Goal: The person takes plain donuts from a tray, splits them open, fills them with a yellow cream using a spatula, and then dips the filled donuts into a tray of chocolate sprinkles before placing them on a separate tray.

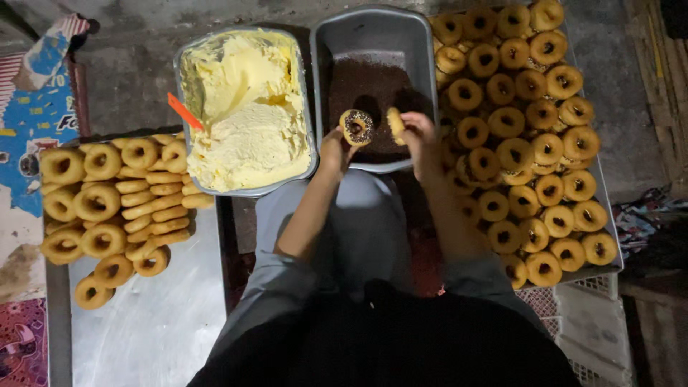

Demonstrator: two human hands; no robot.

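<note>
My left hand (334, 149) holds up a ring doughnut coated with dark sprinkles (356, 127) over a grey metal tub of chocolate sprinkles (330, 43). Close beside it, my right hand (419, 132) grips a plain doughnut (395, 122) seen edge-on. Both hands hover at the tub's near rim, above my knees. A second grey tub (304, 136) to the left is full of pale yellow cream (247, 107), with an orange spatula handle (185, 112) sticking out.
A tray (609, 215) stacked with several plain golden doughnuts (530, 143) stands at the right. Another heap of doughnuts (115, 201) lies on a metal sheet (158, 322) at the left. Patterned paper (29, 122) covers the floor at far left.
</note>
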